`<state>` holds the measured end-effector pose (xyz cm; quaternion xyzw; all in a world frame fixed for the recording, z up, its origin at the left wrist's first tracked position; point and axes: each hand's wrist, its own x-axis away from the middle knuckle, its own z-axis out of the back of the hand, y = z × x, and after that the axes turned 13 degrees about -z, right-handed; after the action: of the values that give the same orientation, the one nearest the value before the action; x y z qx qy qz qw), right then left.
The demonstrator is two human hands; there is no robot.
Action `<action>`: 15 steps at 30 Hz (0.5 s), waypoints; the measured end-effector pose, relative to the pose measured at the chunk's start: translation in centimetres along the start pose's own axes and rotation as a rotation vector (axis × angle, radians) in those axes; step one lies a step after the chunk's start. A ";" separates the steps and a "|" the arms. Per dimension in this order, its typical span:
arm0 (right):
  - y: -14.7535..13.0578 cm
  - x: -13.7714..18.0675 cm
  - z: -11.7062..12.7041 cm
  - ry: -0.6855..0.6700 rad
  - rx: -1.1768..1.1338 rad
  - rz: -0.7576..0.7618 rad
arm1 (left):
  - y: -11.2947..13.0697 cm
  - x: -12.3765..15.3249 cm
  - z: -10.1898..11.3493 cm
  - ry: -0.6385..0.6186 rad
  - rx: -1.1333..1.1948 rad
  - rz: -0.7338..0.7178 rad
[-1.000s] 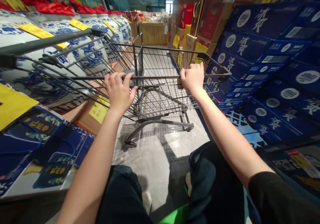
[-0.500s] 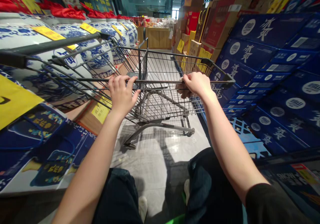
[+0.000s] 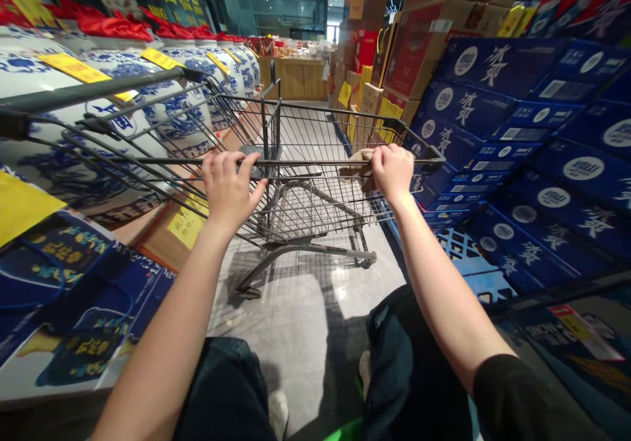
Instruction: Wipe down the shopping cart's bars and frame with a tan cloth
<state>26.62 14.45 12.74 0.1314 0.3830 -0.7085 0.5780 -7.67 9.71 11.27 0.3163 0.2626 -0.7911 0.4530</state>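
Observation:
A black wire shopping cart (image 3: 315, 204) stands side-on before me, its handle (image 3: 98, 91) at the left. My left hand (image 3: 227, 185) rests on the cart's near top rail, fingers curled over it and thumb apart below. Farther right on the same rail, my right hand (image 3: 394, 170) is closed around a brown cloth (image 3: 359, 170). The cloth is pressed to the rail and part of it trails out to the left of my fist. Beside my left hand, a dark grey plastic piece (image 3: 252, 153) shows on the cart.
Large blue-and-white jars (image 3: 177, 112) with red cloth tops line the left, above a wooden ledge (image 3: 152, 231). Blue cartons (image 3: 493, 66) are stacked at the right. A wooden counter (image 3: 300, 78) stands at the aisle's far end. Something green (image 3: 345, 431) is below me.
My right hand has slid right along the rail with the cloth, closer to the cart's corner. My left hand keeps its place on the rail. The view has shifted slightly.

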 end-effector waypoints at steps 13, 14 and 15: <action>-5.7 3.9 -1.0 -0.044 -0.068 0.313 | 0.9 -0.6 0.7 -0.013 0.084 0.083; -5.3 3.5 -1.0 -0.045 -0.073 0.312 | 0.9 -0.6 0.8 -0.014 0.090 0.084; -4.5 3.0 -1.1 -0.038 -0.075 0.284 | 1.0 -0.6 0.9 -0.015 0.097 0.084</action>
<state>21.31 13.22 11.93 0.1490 0.3758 -0.6070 0.6842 -6.81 8.95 12.17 0.3426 0.2071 -0.7855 0.4720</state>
